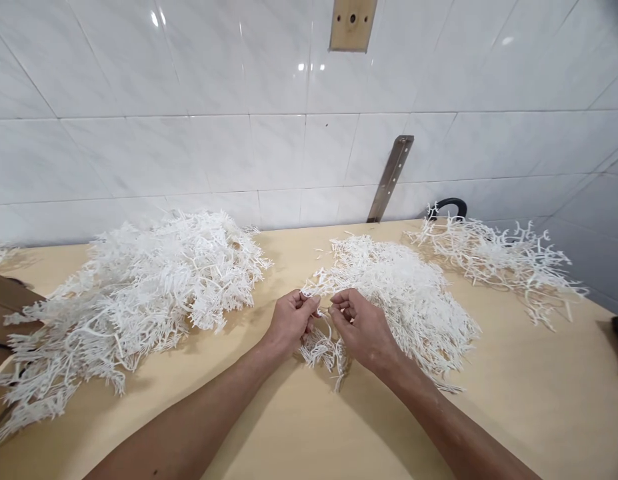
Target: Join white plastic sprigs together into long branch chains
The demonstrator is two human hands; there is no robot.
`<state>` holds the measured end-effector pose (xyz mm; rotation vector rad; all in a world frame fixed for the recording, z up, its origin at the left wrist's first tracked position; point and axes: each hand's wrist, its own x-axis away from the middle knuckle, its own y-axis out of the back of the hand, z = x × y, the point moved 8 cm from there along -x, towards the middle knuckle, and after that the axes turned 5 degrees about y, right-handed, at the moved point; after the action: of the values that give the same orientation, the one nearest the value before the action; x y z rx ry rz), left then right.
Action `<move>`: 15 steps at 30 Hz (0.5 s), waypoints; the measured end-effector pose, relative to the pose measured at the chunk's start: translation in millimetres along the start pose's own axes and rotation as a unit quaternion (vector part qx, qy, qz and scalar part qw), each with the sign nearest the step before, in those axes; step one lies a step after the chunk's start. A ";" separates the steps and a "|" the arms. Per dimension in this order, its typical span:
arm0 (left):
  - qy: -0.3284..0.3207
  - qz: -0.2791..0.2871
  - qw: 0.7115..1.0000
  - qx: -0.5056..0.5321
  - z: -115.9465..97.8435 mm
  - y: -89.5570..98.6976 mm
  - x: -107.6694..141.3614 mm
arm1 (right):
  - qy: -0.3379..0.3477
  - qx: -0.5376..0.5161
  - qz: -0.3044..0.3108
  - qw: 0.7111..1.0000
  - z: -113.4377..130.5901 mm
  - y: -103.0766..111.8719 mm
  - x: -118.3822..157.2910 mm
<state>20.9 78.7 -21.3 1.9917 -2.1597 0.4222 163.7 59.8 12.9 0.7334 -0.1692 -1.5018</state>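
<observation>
My left hand pinches a white branching plastic sprig, whose thin forked twigs hang down between my wrists toward the table. Opposite it, my right hand has thumb and fingertips pressed together close to the sprig's upper part; whatever they grip is too small to make out. Just beyond and to the right of my hands lies a dense heap of short white twig pieces. A larger pile of white branching sprigs spreads over the left side of the table.
The pale wooden table meets a white tiled wall. Sparser white branched stems lie at the back right, near a black curved handle. A metal bracket leans by the wall. A brown cardboard box stands at the left edge.
</observation>
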 end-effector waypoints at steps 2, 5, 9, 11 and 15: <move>-0.001 0.001 1.000 0.001 0.7 0.2 -0.5 | 0.028 -0.006 0.014 1.000 7.0 -3.0 0.3; -0.005 -0.001 1.000 -0.005 2.7 0.8 -2.5 | 0.054 0.008 0.023 0.998 16.5 -5.5 1.1; -0.019 -0.015 1.000 -0.001 2.4 2.3 -3.2 | 0.060 -0.008 0.024 0.998 20.4 -6.3 2.5; -0.025 -0.020 0.999 0.009 0.9 2.7 -2.3 | 0.073 -0.014 0.014 0.997 22.6 -5.1 3.7; -0.031 -0.018 0.999 0.038 -0.5 1.4 -0.5 | 0.110 0.019 -0.004 0.994 25.1 -5.9 6.2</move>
<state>19.5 79.4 -21.1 2.1080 -2.1712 0.4498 146.0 46.2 27.2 0.9251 -0.0269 -1.4178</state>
